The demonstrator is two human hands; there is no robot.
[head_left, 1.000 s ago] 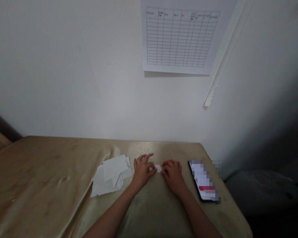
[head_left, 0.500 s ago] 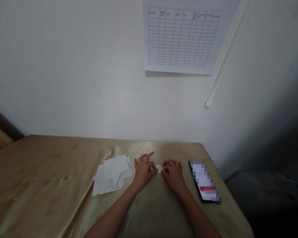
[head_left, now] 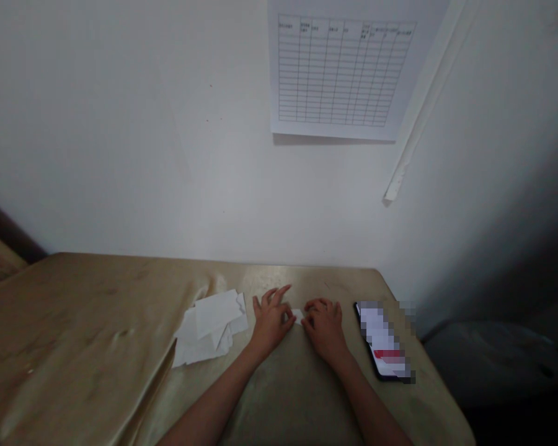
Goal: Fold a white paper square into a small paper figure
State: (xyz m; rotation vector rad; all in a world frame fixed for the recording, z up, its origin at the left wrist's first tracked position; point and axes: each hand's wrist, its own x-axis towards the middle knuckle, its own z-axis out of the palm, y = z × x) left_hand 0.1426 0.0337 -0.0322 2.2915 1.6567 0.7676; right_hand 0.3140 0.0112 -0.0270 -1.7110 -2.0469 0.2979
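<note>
Head camera, looking down and forward: a tan desk (head_left: pixel 97 328) with a slightly wrinkled, glossy covering stands against a plain white wall (head_left: pixel 121 124). Two bare forearms reach in from the bottom edge and meet near the middle of the desk. The left hand (head_left: pixel 270 320) and the right hand (head_left: pixel 325 326) lie low on the surface, close together, with a small white slip of paper (head_left: pixel 298 315) between them. The left hand's thumb and forefinger are closed on the slip's left end, while its other fingers (head_left: pixel 277 293) are spread and lifted. The right hand's fingers are curled in, closed on the slip's right end with the knuckles up. The slip lies flat on the desk or just above it; which one cannot be told. Just to the left of the left hand lies a loose pile of white paper pieces (head_left: pixel 211 328), overlapping one another. To the right of the right hand, near the desk's right edge, a dark phone (head_left: pixel 384 342) lies face up with its screen blurred. On the wall above hangs a printed sheet with an empty grid table (head_left: pixel 339 71), and beside it a white strip (head_left: pixel 418 118) runs down at a slant
</note>
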